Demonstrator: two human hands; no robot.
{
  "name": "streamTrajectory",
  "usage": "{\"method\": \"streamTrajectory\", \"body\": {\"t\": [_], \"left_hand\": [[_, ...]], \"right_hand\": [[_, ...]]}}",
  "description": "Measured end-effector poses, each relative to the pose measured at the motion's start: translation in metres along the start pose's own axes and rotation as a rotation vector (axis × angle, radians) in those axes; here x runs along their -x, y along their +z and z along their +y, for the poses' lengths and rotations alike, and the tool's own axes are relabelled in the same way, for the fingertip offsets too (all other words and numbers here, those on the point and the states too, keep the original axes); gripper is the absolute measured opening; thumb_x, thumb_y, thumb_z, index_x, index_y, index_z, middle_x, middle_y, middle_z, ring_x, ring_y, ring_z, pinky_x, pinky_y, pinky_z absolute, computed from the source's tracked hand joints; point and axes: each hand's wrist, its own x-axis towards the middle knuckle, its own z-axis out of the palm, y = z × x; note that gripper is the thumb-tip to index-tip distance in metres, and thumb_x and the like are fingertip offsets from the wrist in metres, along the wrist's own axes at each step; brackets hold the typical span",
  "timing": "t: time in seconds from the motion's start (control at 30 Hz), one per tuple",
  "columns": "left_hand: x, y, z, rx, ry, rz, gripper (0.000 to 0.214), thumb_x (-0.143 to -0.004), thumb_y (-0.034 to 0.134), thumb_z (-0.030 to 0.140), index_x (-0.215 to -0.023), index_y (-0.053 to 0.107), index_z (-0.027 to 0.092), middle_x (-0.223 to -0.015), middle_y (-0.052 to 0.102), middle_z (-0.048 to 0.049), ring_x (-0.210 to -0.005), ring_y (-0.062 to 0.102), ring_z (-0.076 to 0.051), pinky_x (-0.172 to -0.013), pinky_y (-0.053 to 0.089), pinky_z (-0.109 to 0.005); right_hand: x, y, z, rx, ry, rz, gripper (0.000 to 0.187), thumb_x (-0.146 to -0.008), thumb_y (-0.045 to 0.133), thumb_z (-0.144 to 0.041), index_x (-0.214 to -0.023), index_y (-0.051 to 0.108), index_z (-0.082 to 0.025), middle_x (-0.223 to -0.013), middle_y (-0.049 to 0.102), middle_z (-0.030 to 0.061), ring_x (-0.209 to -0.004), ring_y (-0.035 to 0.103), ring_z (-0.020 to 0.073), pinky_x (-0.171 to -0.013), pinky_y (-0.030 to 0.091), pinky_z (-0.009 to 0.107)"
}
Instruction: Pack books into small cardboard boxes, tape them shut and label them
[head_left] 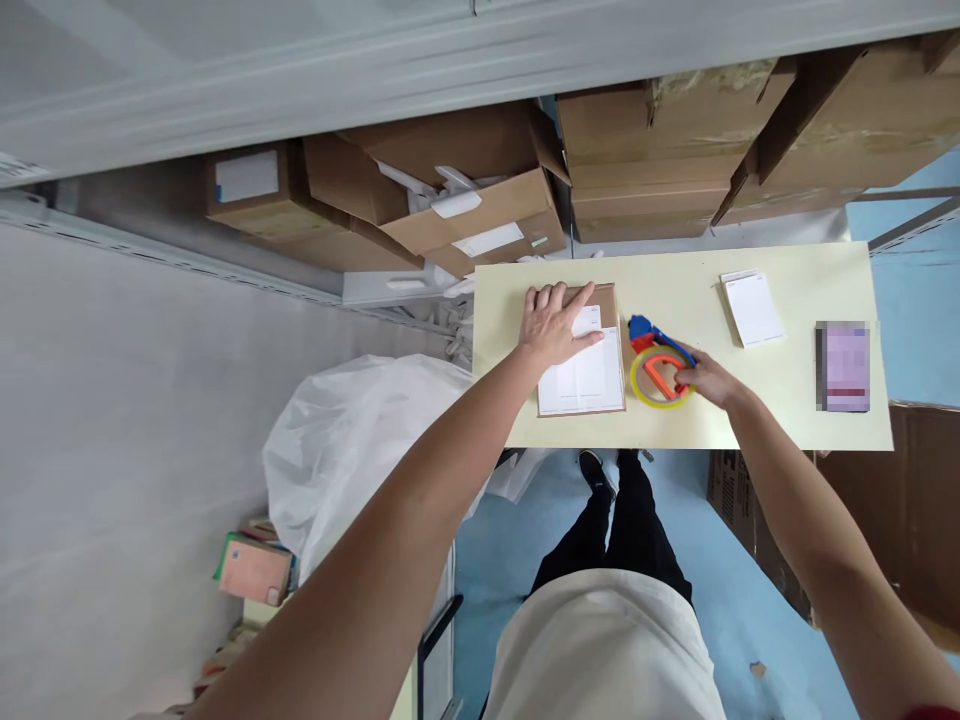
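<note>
Paper stack (752, 309) near tape dispenser (661, 378), cartons (645, 150) behind table (787, 400)

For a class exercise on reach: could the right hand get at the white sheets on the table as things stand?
Probably yes: the white sheets lie ahead and to the right of the right hand, with nothing visible between. That hand holds the tape dispenser, though, so may need to release it.

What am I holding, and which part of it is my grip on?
Your right grip holds the tape dispenser by its right side, near the orange frame; some fingers are hidden. Your left grip rests on the cardboard box.
</note>
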Motion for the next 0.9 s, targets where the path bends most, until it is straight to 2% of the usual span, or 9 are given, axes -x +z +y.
{"method": "streamTrajectory", "body": {"t": [0.1,0.23,0.33,0.4,0.53,0.63,0.7,0.8,0.9], "left_hand": [[0.0,0.0,0.0,-0.011,-0.004,-0.001,0.081,-0.085,0.047,0.067,-0.153,0.026,0.028,-0.145,0.04,-0.0134,-0.131,0.034,-0.036,-0.113,0.011,-0.051],[-0.001,0.0,0.006,-0.035,-0.056,0.009,0.08,-0.086,0.042,0.068,-0.154,0.024,0.029,-0.145,0.041,-0.0135,-0.13,0.036,-0.035,-0.112,0.014,-0.05],[0.001,0.0,0.009,-0.03,-0.212,0.004,0.08,-0.088,0.037,0.067,-0.155,0.018,0.027,-0.143,0.043,-0.0156,-0.128,0.037,-0.036,-0.109,0.02,-0.052],[0.008,0.001,0.008,0.003,-0.346,-0.015,0.083,-0.087,0.036,0.067,-0.156,0.014,0.025,-0.14,0.046,-0.0183,-0.126,0.04,-0.039,-0.104,0.026,-0.053],[0.036,0.005,-0.002,0.096,-0.487,-0.049,0.095,-0.082,0.042,0.07,-0.156,0.012,0.017,-0.136,0.049,-0.0234,-0.124,0.043,-0.041,-0.098,0.036,-0.053],[0.049,0.006,-0.005,0.081,-0.502,0.025,0.1,-0.081,0.047,0.069,-0.155,0.015,0.01,-0.141,0.044,-0.0269,-0.13,0.038,-0.043,-0.102,0.033,-0.055],[0.046,0.005,-0.003,0.047,-0.382,0.067,0.095,-0.082,0.049,0.066,-0.154,0.02,0.011,-0.15,0.034,-0.0255,-0.139,0.027,-0.043,-0.109,0.025,-0.057],[0.025,0.004,0.004,0.041,-0.103,0.016,0.091,-0.083,0.051,0.065,-0.154,0.021,0.019,-0.161,0.016,-0.0181,-0.147,0.009,-0.04,-0.115,0.012,-0.056],[0.006,0.006,0.013,0.061,-0.039,-0.017,0.093,-0.082,0.052,0.067,-0.155,0.017,0.023,-0.162,0.015,-0.0146,-0.148,0.008,-0.039,-0.116,0.005,-0.056]], "right_hand": [[0.054,0.011,0.041,-0.001,0.107,0.007,0.084,-0.057,0.059,-0.009,-0.14,0.05,-0.023,-0.105,0.07,0.0057,-0.088,0.065,0.0246,-0.074,0.054,0.039],[0.108,0.055,0.093,-0.151,0.162,0.007,0.086,-0.055,0.061,-0.01,-0.139,0.049,-0.025,-0.11,0.07,0.006,-0.099,0.066,0.0267,-0.085,0.054,0.041],[0.105,0.085,0.105,-0.262,0.081,0.187,0.082,-0.058,0.06,-0.015,-0.139,0.048,-0.027,-0.116,0.069,0.0053,-0.104,0.064,0.0258,-0.089,0.053,0.041],[0.085,0.088,0.098,-0.305,0.039,0.271,0.081,-0.059,0.059,-0.017,-0.139,0.047,-0.027,-0.116,0.069,0.0048,-0.103,0.064,0.026,-0.086,0.054,0.041],[0.03,0.048,0.056,-0.276,-0.065,0.348,0.073,-0.054,0.059,-0.016,-0.127,0.057,-0.022,-0.109,0.071,0.0038,-0.099,0.063,0.0258,-0.085,0.053,0.038],[-0.004,0.007,0.019,-0.197,-0.028,0.206,0.059,-0.053,0.06,-0.017,-0.11,0.066,-0.022,-0.093,0.072,0.001,-0.087,0.064,0.0228,-0.076,0.053,0.035],[-0.019,-0.012,0.0,-0.169,0.021,0.087,0.051,-0.053,0.061,-0.018,-0.104,0.068,-0.021,-0.09,0.071,0.0015,-0.082,0.063,0.0217,-0.072,0.052,0.033],[-0.03,-0.023,-0.012,-0.141,0.064,-0.021,0.049,-0.055,0.062,-0.019,-0.104,0.068,-0.021,-0.094,0.072,0.003,-0.085,0.064,0.0227,-0.075,0.052,0.035],[-0.034,-0.022,-0.01,-0.109,0.056,-0.056,0.055,-0.055,0.064,-0.016,-0.11,0.067,-0.021,-0.099,0.072,0.0033,-0.091,0.064,0.0237,-0.08,0.052,0.036]]}}
